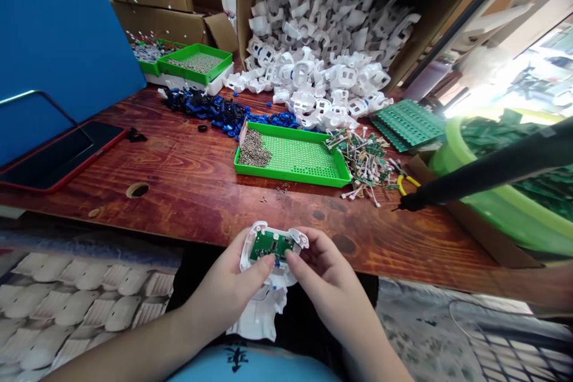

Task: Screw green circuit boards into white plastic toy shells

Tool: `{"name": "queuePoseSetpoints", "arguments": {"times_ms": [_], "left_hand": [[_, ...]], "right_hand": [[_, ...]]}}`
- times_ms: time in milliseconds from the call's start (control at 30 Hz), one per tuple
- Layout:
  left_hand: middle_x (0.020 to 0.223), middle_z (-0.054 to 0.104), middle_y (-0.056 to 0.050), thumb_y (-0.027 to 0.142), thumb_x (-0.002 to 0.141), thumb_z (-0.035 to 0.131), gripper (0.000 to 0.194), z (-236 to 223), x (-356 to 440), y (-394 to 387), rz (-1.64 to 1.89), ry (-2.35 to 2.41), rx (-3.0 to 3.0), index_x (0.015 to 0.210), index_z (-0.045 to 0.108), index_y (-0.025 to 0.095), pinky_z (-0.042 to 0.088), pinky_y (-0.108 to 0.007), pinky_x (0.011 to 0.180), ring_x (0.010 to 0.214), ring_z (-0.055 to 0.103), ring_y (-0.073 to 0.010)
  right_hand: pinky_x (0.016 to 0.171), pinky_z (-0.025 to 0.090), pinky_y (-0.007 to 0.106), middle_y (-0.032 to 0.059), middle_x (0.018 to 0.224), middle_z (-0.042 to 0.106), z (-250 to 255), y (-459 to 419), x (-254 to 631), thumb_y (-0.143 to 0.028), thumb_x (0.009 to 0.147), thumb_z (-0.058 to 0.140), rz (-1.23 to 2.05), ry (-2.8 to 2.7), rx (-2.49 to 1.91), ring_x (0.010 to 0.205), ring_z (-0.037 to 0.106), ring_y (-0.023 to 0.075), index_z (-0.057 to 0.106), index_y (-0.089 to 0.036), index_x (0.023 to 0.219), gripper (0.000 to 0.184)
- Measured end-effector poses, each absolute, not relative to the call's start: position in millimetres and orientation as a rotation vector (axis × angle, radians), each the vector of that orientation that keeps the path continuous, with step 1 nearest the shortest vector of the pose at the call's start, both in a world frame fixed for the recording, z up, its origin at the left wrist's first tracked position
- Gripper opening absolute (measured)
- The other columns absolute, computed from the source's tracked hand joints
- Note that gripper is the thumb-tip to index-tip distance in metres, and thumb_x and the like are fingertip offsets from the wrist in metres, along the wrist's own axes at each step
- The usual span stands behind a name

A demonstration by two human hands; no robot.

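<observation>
Between both hands, just in front of the table's near edge, is a white plastic housing (257, 316) with a green circuit board (268, 243) lying inside its upper part. My left hand (237, 274) grips the housing's left side, its thumb pressing on the board's lower edge. On the other side, my right hand (320, 265) is wrapped round the housing's right edge, with the thumb at the board's lower right corner. Small blue parts show by the thumbs. The fingers behind the housing are hidden.
Beyond my hands, a green tray (295, 176) holds small screws (254, 149). Wired boards (364, 158) and yellow-handled pliers (405, 182) lie to its right. A black electric screwdriver (483, 164) juts in from the right. White housings (308, 80) spill from a cardboard box. A tablet (58, 152) lies left.
</observation>
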State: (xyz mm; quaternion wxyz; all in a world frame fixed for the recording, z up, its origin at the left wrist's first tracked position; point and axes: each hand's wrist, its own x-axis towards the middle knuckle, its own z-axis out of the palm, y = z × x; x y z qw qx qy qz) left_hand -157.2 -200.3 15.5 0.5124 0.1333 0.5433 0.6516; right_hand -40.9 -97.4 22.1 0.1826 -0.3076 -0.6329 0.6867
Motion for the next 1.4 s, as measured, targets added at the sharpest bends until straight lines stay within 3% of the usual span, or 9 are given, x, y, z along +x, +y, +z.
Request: {"name": "queuePoseSetpoints", "arguments": {"times_ms": [133,367,433,533,600,933,1100,1267,1400], "left_hand": [[0.097,0.07,-0.001,0.026,0.08,0.063,0.032,17,-156,-203,1.541,1.343,0.418,0.109,0.053,0.019,0.049,-0.019,0.076,0.087,0.064,-0.0141],[0.09,0.071,-0.001,0.03,0.078,0.064,0.035,18,-155,-204,1.504,1.449,0.478,0.11,0.055,0.021,0.05,-0.022,0.074,0.086,0.065,-0.0177],[0.094,0.071,-0.002,0.03,0.077,0.065,0.037,16,-156,-203,1.504,1.439,0.427,0.11,0.055,0.021,0.05,-0.023,0.076,0.09,0.064,-0.019],[0.1,0.07,-0.004,0.031,0.078,0.064,0.036,14,-158,-200,1.523,1.364,0.315,0.111,0.056,0.021,0.05,-0.027,0.078,0.091,0.064,-0.0204],[0.1,0.07,-0.005,0.032,0.078,0.064,0.035,15,-159,-198,1.567,1.316,0.251,0.11,0.057,0.02,0.049,-0.03,0.081,0.091,0.065,-0.0218],[0.095,0.073,-0.005,0.023,0.071,0.071,0.04,17,-156,-200,1.598,1.229,0.165,0.108,0.056,0.019,0.05,-0.028,0.076,0.087,0.067,-0.0217],[0.113,0.067,-0.005,0.024,0.074,0.07,0.052,12,-157,-201,1.577,1.242,0.221,0.12,0.046,0.022,0.049,-0.025,0.08,0.104,0.061,-0.0214],[0.116,0.065,-0.009,0.024,0.07,0.073,0.067,14,-152,-201,1.611,1.273,0.166,0.128,0.039,0.017,0.052,-0.027,0.077,0.102,0.062,-0.0239],[0.115,0.066,-0.01,0.025,0.07,0.073,0.065,18,-149,-200,1.615,1.292,0.186,0.126,0.042,0.015,0.051,-0.03,0.082,0.102,0.062,-0.0244]], "right_hand": [[0.054,0.043,0.016,-0.0036,0.073,0.054,23,-100,-45,-0.037,0.072,0.068,1.98,-1.67,-0.954,0.061,0.051,0.006,0.049,-0.019,0.085,0.029],[0.056,0.041,0.018,-0.004,0.069,0.051,16,-100,-45,-0.036,0.075,0.066,1.875,-1.75,-0.947,0.061,0.048,0.0074,0.048,-0.019,0.08,0.026],[0.058,0.043,0.018,-0.0028,0.073,0.054,17,-100,-44,-0.036,0.076,0.064,1.869,-1.782,-0.924,0.064,0.051,0.0081,0.049,-0.019,0.084,0.024],[0.07,0.049,0.022,0.0021,0.096,0.059,20,-96,-39,-0.038,0.08,0.059,1.886,-1.796,-0.87,0.08,0.059,0.011,0.047,-0.023,0.104,0.031],[0.076,0.05,0.024,0.0039,0.104,0.057,22,-92,-32,-0.04,0.082,0.057,1.776,-1.842,-0.902,0.088,0.059,0.0125,0.045,-0.024,0.111,0.035],[0.069,0.048,0.023,0.003,0.085,0.059,32,-90,-20,-0.024,0.087,0.047,1.222,-2.292,-0.785,0.077,0.058,0.0118,0.058,-0.02,0.089,0.011],[0.071,0.05,0.025,0.0048,0.09,0.059,35,-97,-23,-0.018,0.086,0.048,1.057,-2.363,-0.606,0.081,0.058,0.0126,0.058,-0.021,0.1,0.018],[0.069,0.05,0.028,0.0061,0.087,0.057,32,-100,-27,-0.017,0.086,0.048,0.907,-2.443,-0.577,0.079,0.057,0.0144,0.059,-0.02,0.109,0.026],[0.064,0.05,0.027,0.0057,0.081,0.058,31,-103,-32,-0.017,0.085,0.049,0.743,-2.426,-0.583,0.072,0.056,0.0139,0.061,-0.018,0.103,0.022]]}}
